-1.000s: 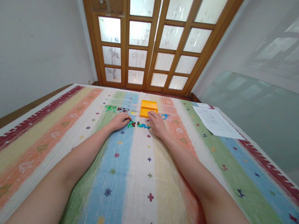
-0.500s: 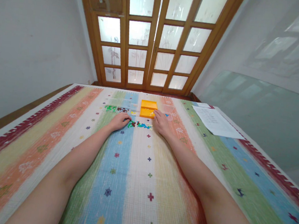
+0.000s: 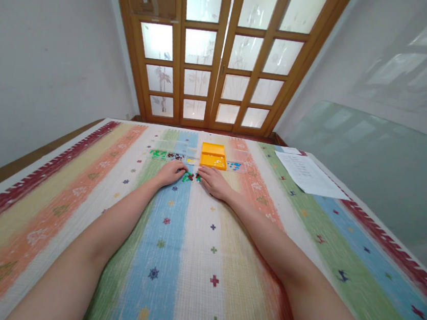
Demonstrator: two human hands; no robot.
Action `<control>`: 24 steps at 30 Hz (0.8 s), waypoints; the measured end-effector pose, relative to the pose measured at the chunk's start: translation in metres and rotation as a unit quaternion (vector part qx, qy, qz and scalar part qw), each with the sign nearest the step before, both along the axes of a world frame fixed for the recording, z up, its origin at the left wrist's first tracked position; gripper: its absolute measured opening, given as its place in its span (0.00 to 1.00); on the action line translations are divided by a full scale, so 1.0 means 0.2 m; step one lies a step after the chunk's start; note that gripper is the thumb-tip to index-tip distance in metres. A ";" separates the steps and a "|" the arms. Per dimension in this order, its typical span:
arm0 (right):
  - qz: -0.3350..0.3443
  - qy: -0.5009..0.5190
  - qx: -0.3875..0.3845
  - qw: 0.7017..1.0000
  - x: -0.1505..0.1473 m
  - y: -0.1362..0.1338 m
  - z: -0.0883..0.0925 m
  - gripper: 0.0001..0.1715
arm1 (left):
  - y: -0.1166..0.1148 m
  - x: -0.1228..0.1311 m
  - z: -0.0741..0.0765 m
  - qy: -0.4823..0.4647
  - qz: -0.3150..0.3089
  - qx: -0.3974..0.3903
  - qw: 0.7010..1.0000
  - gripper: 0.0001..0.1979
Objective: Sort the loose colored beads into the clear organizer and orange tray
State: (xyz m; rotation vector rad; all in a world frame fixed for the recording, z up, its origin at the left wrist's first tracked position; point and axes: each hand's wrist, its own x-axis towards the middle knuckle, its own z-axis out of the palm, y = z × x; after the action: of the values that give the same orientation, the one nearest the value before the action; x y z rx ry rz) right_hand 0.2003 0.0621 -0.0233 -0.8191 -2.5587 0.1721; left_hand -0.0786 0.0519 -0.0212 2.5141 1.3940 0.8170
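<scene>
My left hand (image 3: 172, 173) rests on the cloth with fingers curled and pressed together, at the left edge of a small pile of green and brown pieces (image 3: 189, 177). Whether anything is between its fingertips is too small to see. My right hand (image 3: 214, 182) lies palm down just right of that pile, fingers stretched out to the left. It covers part of the loose pieces, with a few dark ones at its fingertips. Behind it stands an open yellow box (image 3: 215, 150) with small white pieces in its front half.
Clear compartment trays flank the box: one holds green pieces (image 3: 157, 154), brown pieces (image 3: 176, 157) and a few yellow ones; the other holds blue pieces (image 3: 235, 166). Printed paper (image 3: 308, 174) lies at the right of the striped tablecloth (image 3: 198, 261). Glazed doors (image 3: 216, 68) stand beyond.
My right hand has come away from the yellow box, moving left and nearer to me, over the loose blue pieces. My left hand has stayed in place.
</scene>
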 end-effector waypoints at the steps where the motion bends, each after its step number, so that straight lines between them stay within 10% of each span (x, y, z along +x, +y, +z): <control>1: 0.005 -0.007 -0.002 1.000 -0.01 -0.01 0.00 0.26 | 0.00 0.00 0.00 0.000 -0.001 0.000 1.000 0.12; 24: 0.038 -0.006 -0.017 0.999 -0.02 -0.02 0.03 0.23 | 0.01 -0.01 0.00 0.000 -0.008 0.001 1.000 0.12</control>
State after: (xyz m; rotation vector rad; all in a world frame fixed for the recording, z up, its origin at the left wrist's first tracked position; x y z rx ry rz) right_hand 0.1956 0.0590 -0.0174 -0.7381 -2.6064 0.2356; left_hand -0.0806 0.0536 -0.0220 2.5245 1.3712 0.8151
